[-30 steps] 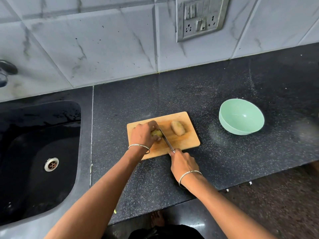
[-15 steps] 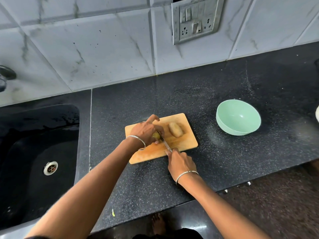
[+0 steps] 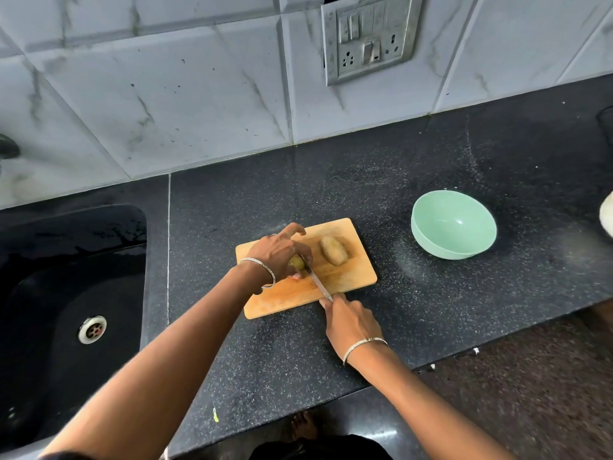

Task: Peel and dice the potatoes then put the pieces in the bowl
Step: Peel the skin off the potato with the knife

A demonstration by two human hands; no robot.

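A wooden cutting board (image 3: 351, 280) lies on the black counter. My left hand (image 3: 277, 252) holds a small potato (image 3: 297, 262) down on the board, mostly hiding it. My right hand (image 3: 351, 322) grips the handle of a knife (image 3: 316, 280), whose blade rests against that potato. A second, whole unpeeled potato (image 3: 333, 250) lies on the board to the right. An empty mint-green bowl (image 3: 452, 224) stands on the counter farther right.
A black sink (image 3: 66, 310) with a metal drain lies to the left. The tiled wall with a switch panel (image 3: 370, 36) rises behind. A pale object (image 3: 607, 217) shows at the right edge. The counter's front edge runs just below my forearms.
The knife has stayed at the held potato while my left index finger lifted. The view shifted slightly; the board and bowl have not moved.
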